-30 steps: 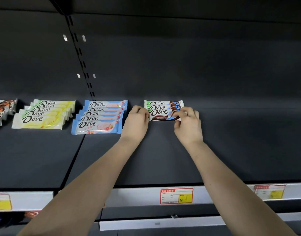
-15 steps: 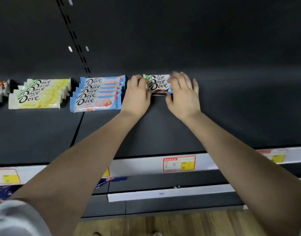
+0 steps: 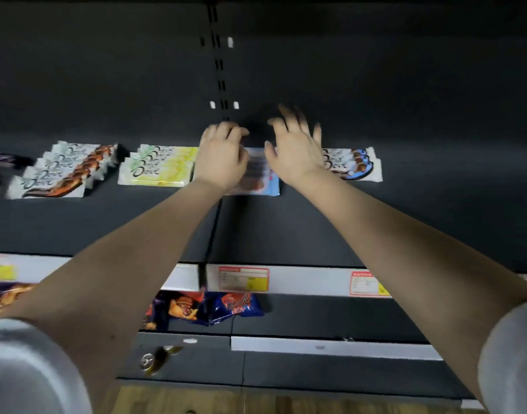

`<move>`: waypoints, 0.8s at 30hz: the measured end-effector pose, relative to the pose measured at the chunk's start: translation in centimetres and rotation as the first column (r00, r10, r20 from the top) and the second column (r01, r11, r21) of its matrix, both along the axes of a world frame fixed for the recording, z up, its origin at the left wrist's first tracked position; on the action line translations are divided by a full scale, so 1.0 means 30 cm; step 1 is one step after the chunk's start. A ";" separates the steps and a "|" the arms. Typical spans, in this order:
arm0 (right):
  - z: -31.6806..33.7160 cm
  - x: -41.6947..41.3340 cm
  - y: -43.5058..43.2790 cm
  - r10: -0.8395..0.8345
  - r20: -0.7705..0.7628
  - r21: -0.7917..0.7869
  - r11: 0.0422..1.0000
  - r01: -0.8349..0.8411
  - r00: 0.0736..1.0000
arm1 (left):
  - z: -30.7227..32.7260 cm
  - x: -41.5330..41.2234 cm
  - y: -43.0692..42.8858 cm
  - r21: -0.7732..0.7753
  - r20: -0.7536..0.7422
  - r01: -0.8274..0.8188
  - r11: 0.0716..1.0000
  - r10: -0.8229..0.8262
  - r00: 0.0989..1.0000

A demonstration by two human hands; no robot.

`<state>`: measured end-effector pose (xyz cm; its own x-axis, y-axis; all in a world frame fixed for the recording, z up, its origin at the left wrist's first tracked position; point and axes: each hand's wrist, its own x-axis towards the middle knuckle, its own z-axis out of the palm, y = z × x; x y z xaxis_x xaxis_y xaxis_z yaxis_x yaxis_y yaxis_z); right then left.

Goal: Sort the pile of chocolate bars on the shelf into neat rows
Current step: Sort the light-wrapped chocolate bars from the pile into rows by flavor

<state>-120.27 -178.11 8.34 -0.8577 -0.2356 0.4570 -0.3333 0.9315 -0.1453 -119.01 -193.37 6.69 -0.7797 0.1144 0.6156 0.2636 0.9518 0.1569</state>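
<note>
Several rows of Dove chocolate bars lie on the dark shelf (image 3: 286, 228). From left to right they are a white-and-brown row (image 3: 62, 171), a yellow row (image 3: 159, 167), a pale blue row (image 3: 256, 171) and a white-blue-brown row (image 3: 353, 165). My left hand (image 3: 223, 156) hovers over the left end of the pale blue row, fingers loosely curled, nothing seen in it. To its right, my right hand (image 3: 295, 150) has its fingers spread and holds nothing; it covers the gap between the pale blue and white-blue-brown rows. The picture is motion-blurred.
A dark purple bar (image 3: 1, 158) lies at the far left. Price tags (image 3: 243, 277) line the shelf's white front rail. Snack packets (image 3: 235, 306) sit on the lower shelf. A slotted upright (image 3: 220, 70) runs up the back wall.
Both hands have let go of the white-blue-brown row and shifted left over the pale blue row. The view has swung left and down, showing more rows and the lower shelf.
</note>
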 end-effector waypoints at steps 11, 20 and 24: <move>0.018 0.029 -0.654 0.290 -0.013 0.026 0.957 -0.290 0.957 | 0.049 0.115 -0.614 0.021 -0.025 -0.246 0.969 0.246 0.969; -0.025 0.070 -1.117 0.482 0.093 0.030 0.874 -0.486 0.871 | 0.011 0.271 -1.097 0.038 0.097 -0.461 0.886 0.456 0.885; -0.046 0.091 -1.281 0.518 0.111 0.032 0.851 -0.524 0.848 | -0.007 0.324 -1.274 0.063 0.137 -0.512 0.857 0.501 0.855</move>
<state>-117.54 -216.55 6.95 -0.6396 -0.6839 0.3509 -0.7595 0.6326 -0.1514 -109.28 -231.59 6.49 -0.7778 -0.3688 0.5090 -0.2758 0.9279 0.2509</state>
